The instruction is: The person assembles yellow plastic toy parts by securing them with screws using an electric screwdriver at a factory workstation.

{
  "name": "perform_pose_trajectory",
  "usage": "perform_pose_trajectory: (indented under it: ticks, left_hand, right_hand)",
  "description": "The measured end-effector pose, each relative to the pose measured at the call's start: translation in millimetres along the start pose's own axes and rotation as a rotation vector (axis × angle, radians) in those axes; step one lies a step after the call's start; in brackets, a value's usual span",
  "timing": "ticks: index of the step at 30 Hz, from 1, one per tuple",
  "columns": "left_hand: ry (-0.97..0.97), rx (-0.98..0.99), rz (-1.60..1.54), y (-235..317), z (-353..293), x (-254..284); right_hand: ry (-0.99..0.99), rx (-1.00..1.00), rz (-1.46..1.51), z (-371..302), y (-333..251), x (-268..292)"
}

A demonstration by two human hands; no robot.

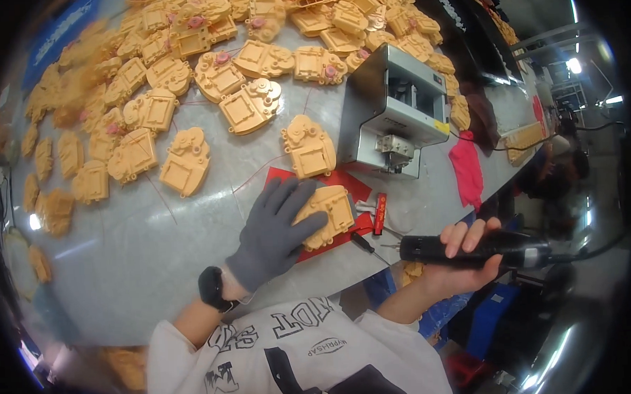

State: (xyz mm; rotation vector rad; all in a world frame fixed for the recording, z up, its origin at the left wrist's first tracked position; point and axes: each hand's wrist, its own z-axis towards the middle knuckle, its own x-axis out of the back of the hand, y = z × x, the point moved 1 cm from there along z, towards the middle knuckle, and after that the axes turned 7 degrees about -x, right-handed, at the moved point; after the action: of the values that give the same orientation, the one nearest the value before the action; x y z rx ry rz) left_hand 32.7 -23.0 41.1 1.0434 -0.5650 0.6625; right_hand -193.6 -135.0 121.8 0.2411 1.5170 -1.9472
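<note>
Looks down from the wearer's head through a wide fisheye lens, close above the left hand (273, 230) and right hand (464, 276), facing outward across the bench (178, 250), bending straight edges toward a dark round rim.

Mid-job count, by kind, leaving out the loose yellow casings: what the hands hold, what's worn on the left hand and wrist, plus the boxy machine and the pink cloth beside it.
Yellow casing in the left hand: 1
Black corded driver in the right hand: 1
Grey glove: 1
Black wristband: 1
Boxy machine: 1
Pink cloth: 1
Total: 6
</note>
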Motion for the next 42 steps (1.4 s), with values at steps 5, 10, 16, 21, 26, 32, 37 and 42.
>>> perform_pose_trajectory:
  ticks: [5, 10, 16, 21, 26, 32, 37, 42]
  left_hand:
    - [-0.106, 0.081, 0.103, 0.4, -5.7, -1.9]
    - [-0.003, 0.106, -0.117, 9.8, -4.3, 6.6]
    - [0.327, 0.098, -0.173, 11.4, -4.5, 47.7]
    - [0.069, 0.072, -0.025, 17.7, -4.9, 23.9]
    - [0.016, 0.133, 0.090, 3.2, -10.7, -18.5]
    - [-0.020, 0.164, 0.055, -1.0, -20.9, -16.3]
    - [0.304, 0.245, -0.134, 14.6, -33.3, 7.4]
    - [0.393, -0.023, -0.117, 31.9, -23.1, 4.8]
  right_hand:
    - [0.060, 0.002, 0.008, -18.8, -0.6, 14.4]
    - [0.131, -0.061, 0.014, -28.8, 11.5, 27.4]
    - [0.117, -0.054, -0.017, -26.8, 9.7, 21.8]
    - [0.121, -0.104, -0.022, -27.8, 19.6, 17.6]
    - [0.122, -0.109, -0.007, -29.4, 22.8, 10.0]
    - [0.151, -0.111, -0.003, -27.8, 24.2, 9.3]
    - [0.140, -0.029, -0.032, -28.4, 20.9, 7.4]
    - [0.133, 0.105, -0.083, -2.9, 4.1, 7.0]
